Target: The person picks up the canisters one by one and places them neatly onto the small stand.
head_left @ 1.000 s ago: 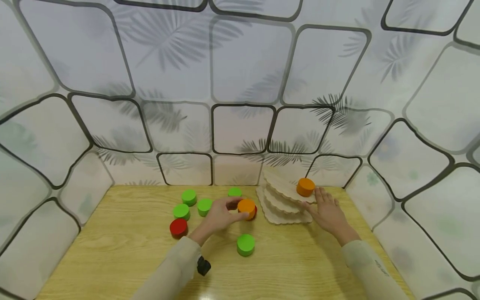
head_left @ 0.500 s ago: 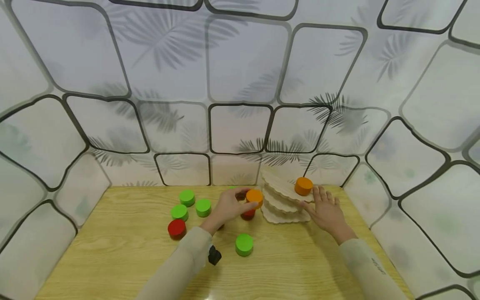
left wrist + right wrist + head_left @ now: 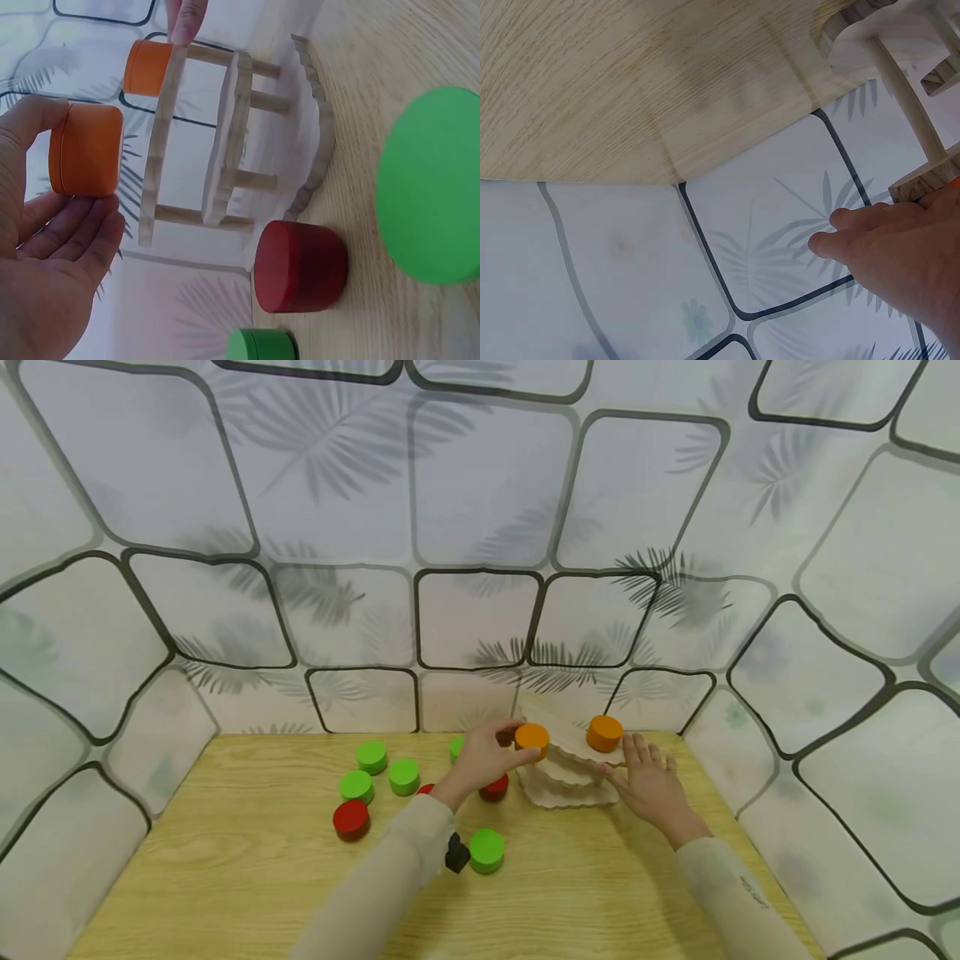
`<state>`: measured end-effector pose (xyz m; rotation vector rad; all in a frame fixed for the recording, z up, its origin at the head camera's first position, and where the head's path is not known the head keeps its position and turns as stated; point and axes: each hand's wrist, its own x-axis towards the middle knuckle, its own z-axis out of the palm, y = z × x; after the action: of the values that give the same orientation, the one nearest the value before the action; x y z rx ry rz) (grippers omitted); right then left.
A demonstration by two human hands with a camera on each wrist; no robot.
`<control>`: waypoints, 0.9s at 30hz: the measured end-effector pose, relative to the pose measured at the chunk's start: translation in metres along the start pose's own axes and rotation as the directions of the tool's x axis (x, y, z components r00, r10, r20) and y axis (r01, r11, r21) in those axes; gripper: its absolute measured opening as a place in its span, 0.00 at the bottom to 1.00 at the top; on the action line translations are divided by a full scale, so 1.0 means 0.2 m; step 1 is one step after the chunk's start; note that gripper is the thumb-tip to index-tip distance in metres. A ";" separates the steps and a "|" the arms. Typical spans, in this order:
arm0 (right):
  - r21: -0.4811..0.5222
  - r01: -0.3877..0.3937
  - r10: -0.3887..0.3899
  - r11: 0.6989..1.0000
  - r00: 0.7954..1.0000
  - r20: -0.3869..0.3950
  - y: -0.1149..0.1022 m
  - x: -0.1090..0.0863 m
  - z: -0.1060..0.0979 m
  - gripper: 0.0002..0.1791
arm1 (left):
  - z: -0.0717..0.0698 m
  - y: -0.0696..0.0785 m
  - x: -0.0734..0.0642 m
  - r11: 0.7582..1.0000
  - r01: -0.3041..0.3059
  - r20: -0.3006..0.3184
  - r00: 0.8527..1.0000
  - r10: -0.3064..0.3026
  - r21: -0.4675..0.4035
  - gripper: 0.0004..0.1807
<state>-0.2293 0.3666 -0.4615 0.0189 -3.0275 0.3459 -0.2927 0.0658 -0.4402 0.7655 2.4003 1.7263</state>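
My left hand (image 3: 480,762) grips an orange round tin (image 3: 88,150) between thumb and fingers, raised beside the top tier of a wooden tiered stand (image 3: 573,795). The stand has scalloped edges, and short posts hold its tiers apart. A second orange tin (image 3: 604,734) sits on the top tier, near the right end. Against that end rests my right hand (image 3: 654,789), its fingers straight and touching the edge of the top tier. In the left wrist view, a red tin (image 3: 300,266) stands on the table close to the stand's base.
Several green tins (image 3: 371,757) are grouped on the left of the wooden table (image 3: 225,877), with a red tin (image 3: 351,820) in front of them. Another green tin (image 3: 487,851) stands nearer, beside my left forearm. Patterned curtain-like walls (image 3: 480,618) enclose the back and sides.
My left hand has carried the orange tin up and to the right, from over the red tin to beside the stand's top tier. The right hand stays at the stand.
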 end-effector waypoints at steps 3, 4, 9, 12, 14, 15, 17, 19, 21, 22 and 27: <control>0.005 -0.003 0.003 1.000 1.000 -0.001 0.00 0.00 0.00 0.50 | 0.03 0.01 0.04 0.999 -0.025 0.011 1.000 0.025 0.036 0.29; 0.007 -0.005 0.005 1.000 1.000 0.000 0.00 0.00 0.00 0.50 | 0.04 0.01 0.05 0.998 -0.040 0.016 0.999 0.039 0.048 0.28; 0.019 -0.003 0.003 1.000 1.000 0.007 0.01 0.01 0.01 0.51 | 0.07 0.02 0.11 0.992 -0.078 0.026 0.997 0.075 0.104 0.23; 0.020 -0.003 0.003 1.000 1.000 0.008 0.02 0.01 0.01 0.51 | 0.09 0.01 0.13 0.989 -0.078 0.036 0.997 0.074 0.128 0.22; 0.015 -0.003 0.003 1.000 1.000 0.006 0.02 0.01 0.01 0.51 | 0.10 0.01 0.14 0.987 -0.078 0.043 0.996 0.073 0.137 0.23; 0.009 -0.003 0.002 1.000 1.000 0.004 0.02 0.01 0.01 0.51 | 0.11 0.01 0.15 0.987 -0.076 0.047 0.996 0.071 0.139 0.23; 0.004 -0.002 0.002 1.000 1.000 0.002 0.02 0.01 0.01 0.50 | 0.13 0.01 0.16 0.988 -0.077 0.049 0.996 0.071 0.131 0.25; 0.003 0.000 0.000 1.000 1.000 0.000 0.01 0.01 0.01 0.50 | 0.14 0.02 0.17 0.990 -0.077 0.044 0.996 0.072 0.122 0.27; 0.000 0.000 0.000 1.000 1.000 0.000 0.01 0.01 0.00 0.50 | 0.15 0.03 0.17 0.991 -0.077 0.041 0.997 0.072 0.114 0.28; 0.001 -0.002 0.002 1.000 1.000 0.001 0.01 0.01 0.00 0.50 | 0.16 0.03 0.18 0.990 -0.077 0.038 0.997 0.073 0.114 0.29; 0.001 -0.012 0.012 1.000 1.000 0.005 0.01 0.01 0.01 0.50 | 0.18 0.04 0.20 0.989 -0.047 0.058 0.998 0.039 0.141 0.31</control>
<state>-0.2322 0.3685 -0.4638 0.0024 -3.0339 0.3490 -0.3118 0.1170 -0.4367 0.8761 2.5092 1.5393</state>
